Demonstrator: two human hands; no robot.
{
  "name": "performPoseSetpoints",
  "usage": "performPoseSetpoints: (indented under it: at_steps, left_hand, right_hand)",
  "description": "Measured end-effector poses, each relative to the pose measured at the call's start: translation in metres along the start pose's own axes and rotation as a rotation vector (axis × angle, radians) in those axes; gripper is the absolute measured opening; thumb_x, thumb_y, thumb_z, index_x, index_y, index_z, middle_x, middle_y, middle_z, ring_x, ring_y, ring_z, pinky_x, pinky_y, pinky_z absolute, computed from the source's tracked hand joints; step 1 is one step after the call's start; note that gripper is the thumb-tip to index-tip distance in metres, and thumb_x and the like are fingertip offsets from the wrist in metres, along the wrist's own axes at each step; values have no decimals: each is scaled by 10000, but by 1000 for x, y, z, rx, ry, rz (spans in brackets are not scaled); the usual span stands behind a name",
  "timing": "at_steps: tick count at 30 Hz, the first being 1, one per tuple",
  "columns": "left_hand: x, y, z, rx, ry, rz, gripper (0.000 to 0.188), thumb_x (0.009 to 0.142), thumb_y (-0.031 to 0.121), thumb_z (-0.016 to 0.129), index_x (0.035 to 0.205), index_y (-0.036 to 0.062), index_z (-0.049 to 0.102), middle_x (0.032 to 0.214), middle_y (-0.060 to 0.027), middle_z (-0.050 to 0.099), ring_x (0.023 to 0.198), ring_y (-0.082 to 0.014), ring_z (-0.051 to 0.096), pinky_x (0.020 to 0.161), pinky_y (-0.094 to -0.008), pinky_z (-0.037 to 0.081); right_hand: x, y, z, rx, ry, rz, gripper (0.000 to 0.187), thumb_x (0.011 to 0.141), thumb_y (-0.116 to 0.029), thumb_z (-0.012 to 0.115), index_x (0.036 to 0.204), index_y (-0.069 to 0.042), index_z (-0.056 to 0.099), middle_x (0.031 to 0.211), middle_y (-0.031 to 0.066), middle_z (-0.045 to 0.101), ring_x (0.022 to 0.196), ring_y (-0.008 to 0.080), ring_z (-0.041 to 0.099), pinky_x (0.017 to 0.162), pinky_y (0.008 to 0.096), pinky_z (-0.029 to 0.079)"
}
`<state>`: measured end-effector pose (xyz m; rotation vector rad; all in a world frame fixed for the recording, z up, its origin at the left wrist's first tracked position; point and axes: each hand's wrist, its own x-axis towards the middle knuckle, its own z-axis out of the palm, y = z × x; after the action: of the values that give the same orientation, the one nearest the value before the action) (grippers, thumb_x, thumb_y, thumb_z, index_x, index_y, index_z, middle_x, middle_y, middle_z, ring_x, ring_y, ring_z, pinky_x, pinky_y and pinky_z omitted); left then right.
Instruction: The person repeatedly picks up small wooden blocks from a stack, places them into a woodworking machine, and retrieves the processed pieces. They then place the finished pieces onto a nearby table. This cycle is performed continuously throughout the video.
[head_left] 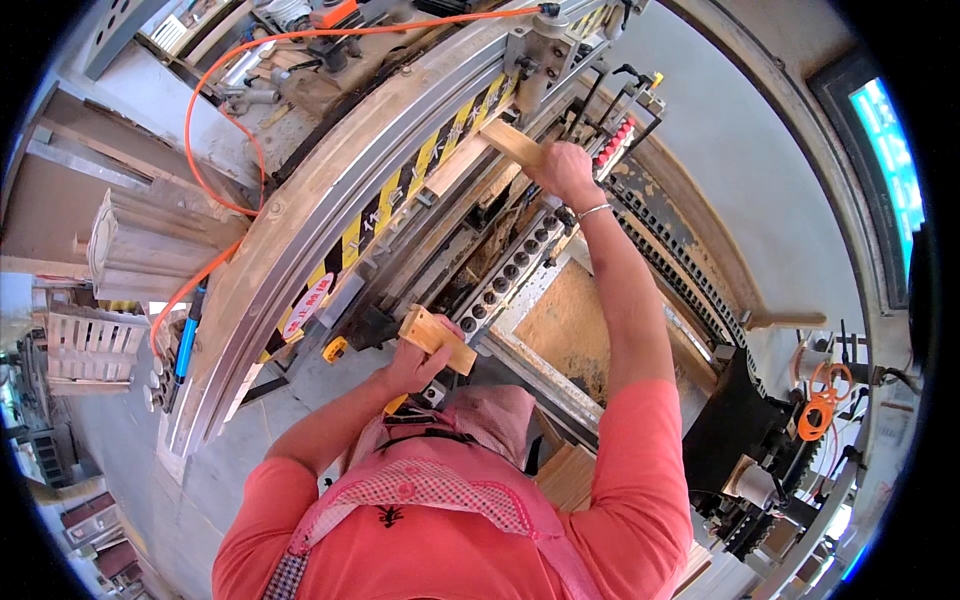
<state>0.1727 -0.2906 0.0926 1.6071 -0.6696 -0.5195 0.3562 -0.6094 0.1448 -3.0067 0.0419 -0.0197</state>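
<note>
My left hand (408, 368) is closed round a short light wooden block (436, 338), held just in front of my body near the machine's near end. Farther out, my right hand (565, 174) grips the end of another short wooden piece (508, 142). That piece lies at the far part of the woodworking machine, by its yellow-and-black striped rail (400, 190). A pale wooden strip (458, 166) sits along the rail, close to the piece in my right hand. The fingertips of my right hand are partly hidden.
A row of round black buttons (510, 272) runs along the machine between my arms. Red knobs (613, 145) stand beyond my right hand. An orange hose (188, 150) loops over the left side. At the right are a lit screen (888, 180) and a black cable chain (690, 270).
</note>
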Motion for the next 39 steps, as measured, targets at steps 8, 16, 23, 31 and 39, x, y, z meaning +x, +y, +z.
performPoseSetpoints:
  at_steps: [8, 16, 23, 31, 39]
  left_hand:
    - [9, 3, 0, 203, 19, 13, 194, 833, 79, 459, 1004, -10, 480, 915, -106, 552, 851, -183, 554, 774, -324, 445]
    - [6, 3, 12, 97, 165, -30, 163, 830, 88, 456, 951, -10, 504, 887, -101, 559, 810, -173, 560, 731, -311, 451]
    - [6, -1, 11, 62, 179, -18, 172, 824, 91, 453, 957, -7, 501, 892, -101, 551, 824, -173, 554, 740, -310, 449]
    - [8, 6, 11, -20, 159, -37, 177, 827, 88, 449, 974, -5, 485, 911, -98, 543, 847, -171, 542, 760, -307, 442]
    - [7, 1, 20, -175, 322, -36, 102, 796, 37, 480, 865, 2, 547, 819, -76, 554, 760, -164, 544, 677, -293, 440]
  right_hand:
    - [6, 3, 9, -14, 10, 17, 395, 699, -414, 623, 795, -36, 678, 820, 163, 655, 791, 305, 639, 715, 384, 515]
    - [4, -10, 3, -16, -22, 75, 350, 718, -382, 608, 790, -47, 680, 823, 152, 658, 798, 297, 640, 720, 377, 515]
    - [7, -8, 6, -23, -10, 24, 434, 749, -443, 593, 808, -18, 654, 796, 171, 651, 780, 309, 636, 708, 376, 513]
    - [8, -10, 4, -69, -22, -43, 465, 769, -456, 571, 837, 1, 623, 773, 176, 640, 757, 307, 631, 674, 388, 508]
    - [11, -12, 6, -58, -14, -33, 460, 774, -440, 577, 853, 12, 609, 767, 188, 636, 761, 314, 630, 686, 391, 507]
